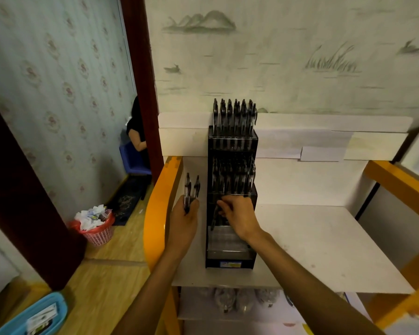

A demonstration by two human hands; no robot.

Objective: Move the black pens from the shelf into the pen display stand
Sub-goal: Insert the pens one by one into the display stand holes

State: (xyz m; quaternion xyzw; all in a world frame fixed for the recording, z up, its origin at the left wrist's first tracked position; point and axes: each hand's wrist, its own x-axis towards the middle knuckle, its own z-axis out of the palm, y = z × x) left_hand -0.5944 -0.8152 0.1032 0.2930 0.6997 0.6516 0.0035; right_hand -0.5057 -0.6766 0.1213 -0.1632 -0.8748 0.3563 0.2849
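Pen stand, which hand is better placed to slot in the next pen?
Right. The right hand already pinches a pen at the pen stand, while the left hand holds spare pens beside it.

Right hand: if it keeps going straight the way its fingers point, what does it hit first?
Probably the middle row of black pens in the tiered black plastic pen display stand. The right hand, pinching a single black pen, points up and back at that tier. Depth is unclear from one view.
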